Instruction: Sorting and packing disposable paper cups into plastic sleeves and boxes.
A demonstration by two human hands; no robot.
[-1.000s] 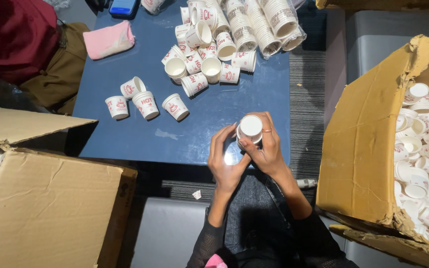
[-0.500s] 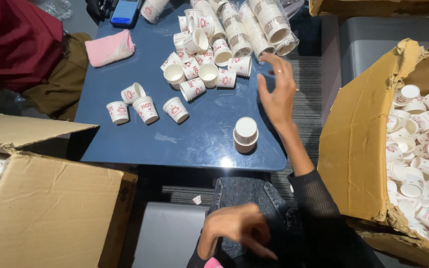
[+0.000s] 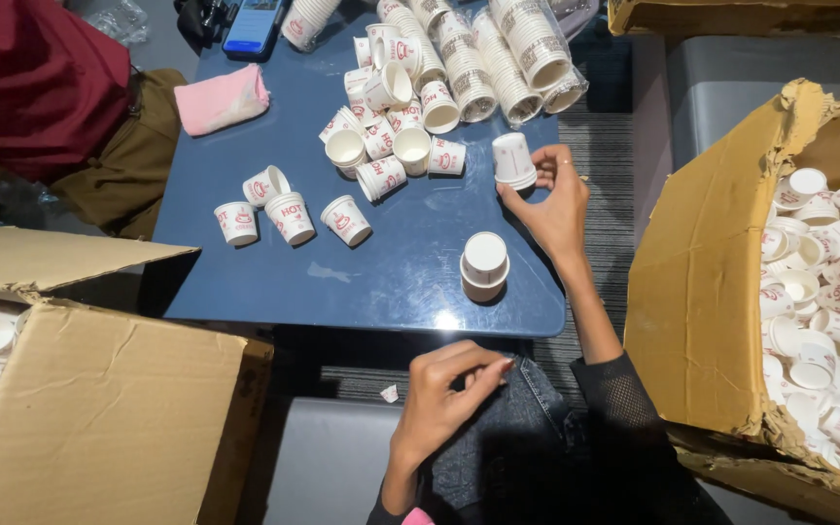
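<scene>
My right hand (image 3: 551,199) holds a small white paper cup (image 3: 514,160), upside down, above the blue table (image 3: 401,277) beside a heap of loose cups (image 3: 391,126). A short stack of upturned cups (image 3: 484,264) stands near the table's front edge, apart from both hands. Resting on my lap below the table edge, my left hand (image 3: 444,394) has its fingers loosely curled and holds nothing. Long nested stacks of cups (image 3: 498,53) lie at the back of the table.
A torn cardboard box (image 3: 721,292) full of white cups stands at the right. Another cardboard box (image 3: 89,418) sits at the left front. Three separate cups (image 3: 284,216) stand left of centre. A pink cloth (image 3: 221,97), a phone (image 3: 255,24) and a person in red (image 3: 31,87) are at back left.
My hands set the short cup stack on the table and parted. The right hand reached to the heap and picked up one cup. The left hand dropped to my lap.
</scene>
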